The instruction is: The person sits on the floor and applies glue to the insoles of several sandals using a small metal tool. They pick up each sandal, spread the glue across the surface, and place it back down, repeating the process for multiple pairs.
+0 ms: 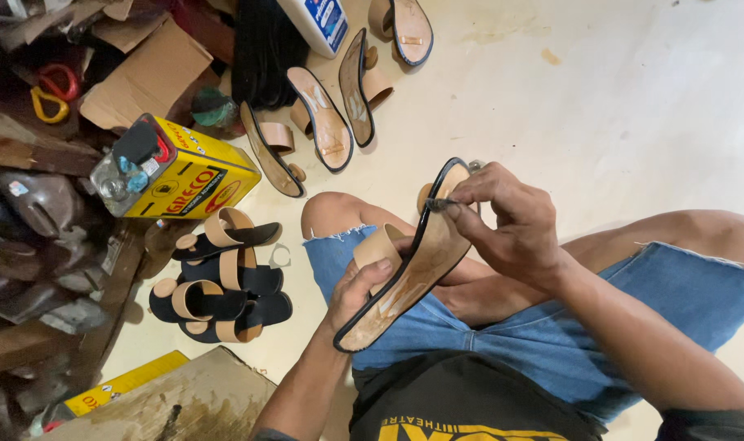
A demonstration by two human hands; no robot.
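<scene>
The person sits on the pale floor [633, 98] in cut-off jeans, knees up, with one sandal [408, 257] held over the lap. It is a tan sole with a black edge and a tan strap, tilted so its toe points up and away. The left hand [362, 287] is wrapped around it from below, thumb pressed on the strap near the heel end. The right hand [511, 220] is pinched tight at the toe end of the sandal, fingertips closed on a small dark tool [439, 202] that touches the black rim; I cannot tell what kind of tool it is.

Further out on the floor I count four more unfinished soles [323, 114] of the same tan and black kind, lying loosely in a row, the farthest one near the top edge. To the person's left sits a heap of finished sandals [225, 282] with black soles and tan straps; about four, though they overlap and the count is unsure. Just beyond that heap stands one yellow tin [184, 171] on its side, a black cap on its top. One white bottle [319, 20] with a blue label lies near the far soles. Cardboard scraps [147, 73] and dark clutter fill the left side, with two loop handles, one red and one yellow [49, 102], among them. One flat board [176, 400] lies close by the left elbow.
</scene>
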